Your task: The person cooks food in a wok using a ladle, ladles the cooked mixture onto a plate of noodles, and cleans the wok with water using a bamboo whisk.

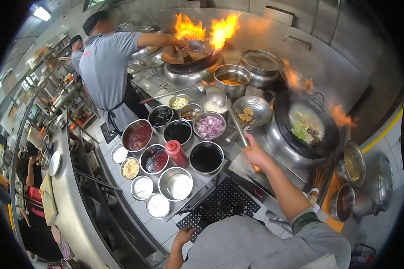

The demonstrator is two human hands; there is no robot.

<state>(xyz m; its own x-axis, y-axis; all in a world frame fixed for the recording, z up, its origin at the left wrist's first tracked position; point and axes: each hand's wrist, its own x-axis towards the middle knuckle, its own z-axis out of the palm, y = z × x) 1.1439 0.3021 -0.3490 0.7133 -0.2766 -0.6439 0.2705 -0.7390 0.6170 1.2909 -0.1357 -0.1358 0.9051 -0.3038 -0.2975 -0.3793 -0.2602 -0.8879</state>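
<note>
My right hand (255, 153) is closed around the wooden-ended handle of a steel ladle (236, 121). The ladle's bowl lies over a container of white contents (214, 106). Just left of it stand chopped purple onions (209, 127) in a steel pot, with dark liquid (206, 158) in another pot nearer me. A perforated strainer (251, 110) with brown pieces in it rests ahead of that hand. Low in front of my body, my left hand (184, 235) hangs with loosely bent fingers and nothing visible in it.
To the right, a wok (306, 123) holds leafy food, with flames around its rim. Another person (107, 67) works at a flaming wok (195, 53). Sauce pots and a red squeeze bottle (177, 154) crowd the cart. A second ladle (170, 93) lies behind them.
</note>
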